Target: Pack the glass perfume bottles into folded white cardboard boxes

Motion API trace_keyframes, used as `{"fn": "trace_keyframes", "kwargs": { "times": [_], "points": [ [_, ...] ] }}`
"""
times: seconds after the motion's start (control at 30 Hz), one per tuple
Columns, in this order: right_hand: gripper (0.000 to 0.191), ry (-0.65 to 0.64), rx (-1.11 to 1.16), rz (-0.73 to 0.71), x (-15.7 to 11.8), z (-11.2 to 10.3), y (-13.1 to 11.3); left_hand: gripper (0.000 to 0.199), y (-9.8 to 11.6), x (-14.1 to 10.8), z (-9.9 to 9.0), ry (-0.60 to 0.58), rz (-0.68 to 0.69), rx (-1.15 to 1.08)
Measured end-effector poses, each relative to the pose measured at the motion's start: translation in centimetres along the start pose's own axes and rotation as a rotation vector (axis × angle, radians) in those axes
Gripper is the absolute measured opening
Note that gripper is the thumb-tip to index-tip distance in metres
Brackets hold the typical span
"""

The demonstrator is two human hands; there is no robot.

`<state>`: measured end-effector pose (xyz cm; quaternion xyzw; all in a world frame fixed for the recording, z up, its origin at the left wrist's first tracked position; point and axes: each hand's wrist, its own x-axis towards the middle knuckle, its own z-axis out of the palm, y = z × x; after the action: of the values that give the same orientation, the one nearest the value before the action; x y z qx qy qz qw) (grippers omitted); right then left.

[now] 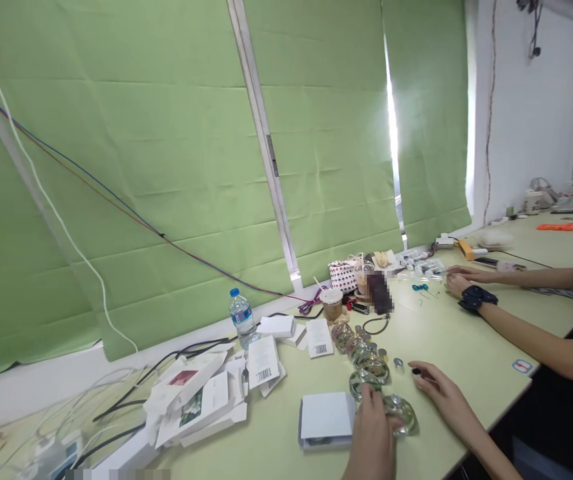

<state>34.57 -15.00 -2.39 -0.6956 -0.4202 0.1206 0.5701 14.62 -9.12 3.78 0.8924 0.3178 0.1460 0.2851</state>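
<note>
My left hand (pixel 374 427) reaches in from the bottom, its fingers closed at the left side of the nearest round glass bottle (pixel 402 415); part of the grip is hidden. My right hand (pixel 441 395) is to the right, a small black round piece (pixel 416 371) at its closed fingertips. A small silver cap (pixel 398 363) lies just left of it. Several more clear glass bottles (pixel 372 367) run in a row away from my left hand, with small caps beside them. An open white box (pixel 327 417) stands left of my left hand.
Flattened white boxes (pixel 201 400), a water bottle (pixel 241 317) and an iced drink cup (pixel 332 305) lie left and behind. Black cables cross the left side. At right, another person's hands (pixel 459 280) work near blue scissors (pixel 420 287) and clear tubes.
</note>
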Motion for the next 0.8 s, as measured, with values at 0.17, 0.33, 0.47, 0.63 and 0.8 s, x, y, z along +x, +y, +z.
{"fn": "trace_keyframes", "kwargs": {
  "times": [0.17,0.33,0.47,0.63,0.8],
  "points": [
    [0.023,0.001,-0.072,0.041,0.7,0.2,0.5,0.028,0.1,0.9,0.8,-0.002,-0.025,0.108],
    [0.029,0.123,-0.208,-0.093,-0.5,0.3,-0.1,0.031,-0.6,0.7,-0.8,0.107,0.042,0.205],
    [0.029,0.102,-0.233,-0.214,-3.5,0.9,-2.0,0.043,-1.8,1.4,-4.5,0.107,-0.020,0.280],
    [0.033,-0.134,-0.298,-0.168,-5.1,2.6,-3.7,0.033,-2.3,3.8,-5.6,0.010,0.043,0.244],
    [0.023,-0.145,-0.299,-0.136,-3.7,3.0,-4.4,0.028,-1.3,4.6,-3.9,0.011,0.080,0.161]
  ]
}}
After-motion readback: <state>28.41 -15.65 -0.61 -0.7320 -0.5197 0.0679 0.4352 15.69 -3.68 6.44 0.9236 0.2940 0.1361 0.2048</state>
